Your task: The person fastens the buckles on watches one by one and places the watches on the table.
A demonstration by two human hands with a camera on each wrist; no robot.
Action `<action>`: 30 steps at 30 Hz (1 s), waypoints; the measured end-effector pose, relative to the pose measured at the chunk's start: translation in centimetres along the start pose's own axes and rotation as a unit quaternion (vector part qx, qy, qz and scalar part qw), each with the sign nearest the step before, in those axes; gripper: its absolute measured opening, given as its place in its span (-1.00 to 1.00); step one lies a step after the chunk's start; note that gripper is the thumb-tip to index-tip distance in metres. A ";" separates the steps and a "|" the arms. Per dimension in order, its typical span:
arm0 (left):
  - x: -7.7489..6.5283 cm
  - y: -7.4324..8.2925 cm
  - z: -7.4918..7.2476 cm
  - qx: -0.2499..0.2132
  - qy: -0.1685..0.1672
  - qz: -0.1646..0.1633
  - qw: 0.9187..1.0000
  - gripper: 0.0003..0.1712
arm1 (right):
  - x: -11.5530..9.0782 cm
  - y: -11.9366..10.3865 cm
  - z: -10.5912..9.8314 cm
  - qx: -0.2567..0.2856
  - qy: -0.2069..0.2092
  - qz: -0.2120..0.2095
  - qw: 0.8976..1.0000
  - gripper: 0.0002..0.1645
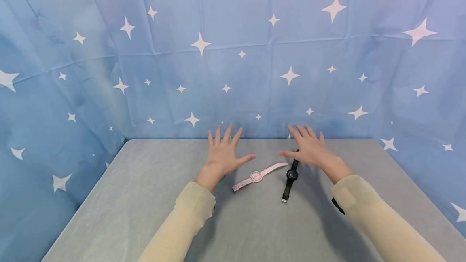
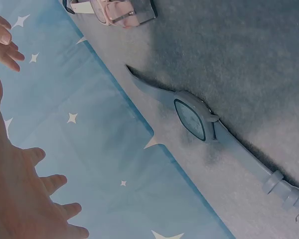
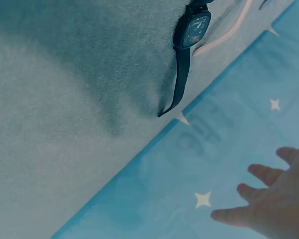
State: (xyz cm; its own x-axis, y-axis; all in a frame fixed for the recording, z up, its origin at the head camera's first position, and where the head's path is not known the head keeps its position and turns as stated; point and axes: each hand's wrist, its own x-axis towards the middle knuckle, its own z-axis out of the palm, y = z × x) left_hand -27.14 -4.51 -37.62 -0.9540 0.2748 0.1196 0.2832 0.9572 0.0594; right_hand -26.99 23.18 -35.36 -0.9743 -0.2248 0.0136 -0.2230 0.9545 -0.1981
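Note:
My left hand [image 1: 221, 155] hovers over the far part of the table with its fingers spread and nothing held. To the right, my right hand [image 1: 307, 148] is likewise spread and holds nothing, overlapping the far strap end of a black watch [image 1: 292, 174] in the head view. Between the hands lies a pink watch [image 1: 256, 177], its strap stretched out flat at a slant. The left wrist view also has a light blue-grey watch [image 2: 191, 119] lying extended on the table; my left hand and arm hide it from the head view.
A grey cloth-covered table [image 1: 145, 197] spreads beneath the hands. Behind it and along its sides hangs a blue curtain [image 1: 233, 68] printed with white stars, meeting the table's far edge. Pale yellow sleeves [image 1: 182, 221] cover both forearms.

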 end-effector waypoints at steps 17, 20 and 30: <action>-0.8 0.0 0.2 -0.005 0.038 0.014 0.999 0.09 | -0.8 0.3 0.3 -0.001 0.026 -0.036 0.999 0.14; -0.8 0.1 0.2 0.002 0.040 0.016 0.999 0.09 | -0.8 0.4 0.3 0.008 0.021 -0.037 0.999 0.12; -0.6 0.5 -0.3 -0.001 0.054 0.025 0.998 0.06 | -0.8 0.7 0.1 0.020 0.027 -0.033 0.999 0.02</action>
State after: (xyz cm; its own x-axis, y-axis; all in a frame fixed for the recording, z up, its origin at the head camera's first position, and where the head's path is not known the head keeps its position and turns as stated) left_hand -26.44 -4.25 -37.33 -0.9224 0.3115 0.2284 0.3313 0.9421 0.0528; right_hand -26.40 23.99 -35.57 -0.9578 -0.2760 0.0801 -0.2873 0.9287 -0.2346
